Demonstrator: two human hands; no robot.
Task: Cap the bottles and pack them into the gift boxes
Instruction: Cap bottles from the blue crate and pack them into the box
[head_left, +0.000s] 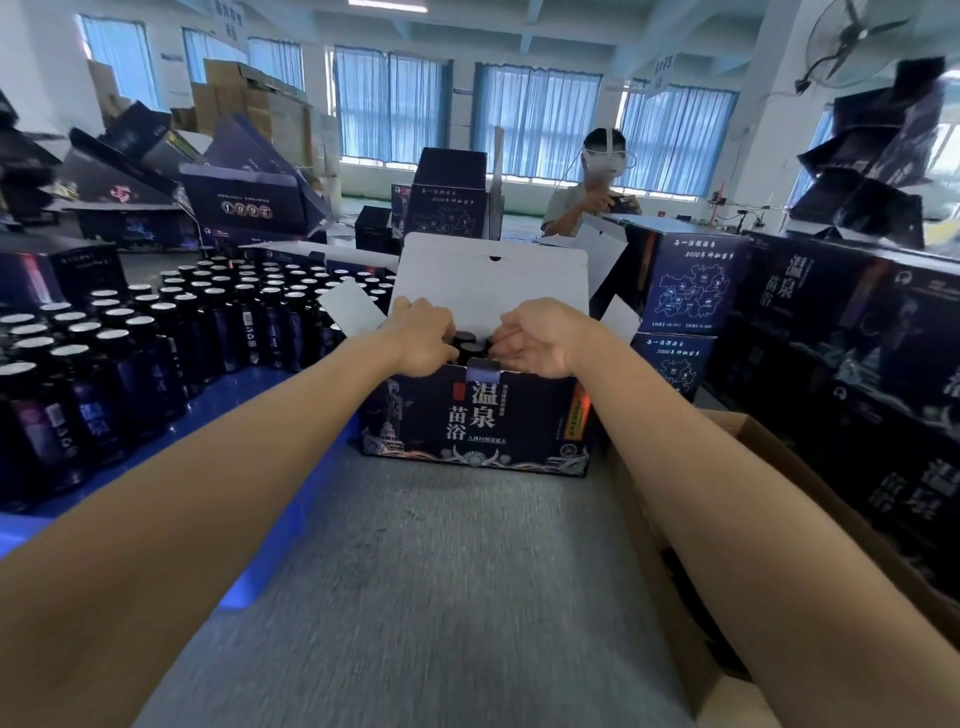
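A dark blue gift box (475, 421) stands open on the grey table, its white lid flap (493, 275) raised behind. Black-capped bottles (470, 340) show inside its top opening. My left hand (423, 335) reaches into the box from the left, fingers curled on a bottle cap. My right hand (540, 335) reaches in from the right, fingers curled toward the same bottles; what it holds is hidden. Several dark bottles with silver tops (171, 322) stand in rows on the left.
A blue tray (270, 499) carries the bottle rows at left. Stacked dark gift boxes (841, 332) fill the right side, with a brown carton (737, 519) in front. Folded boxes (244, 192) pile at the back left. Another person (592, 197) works across the table.
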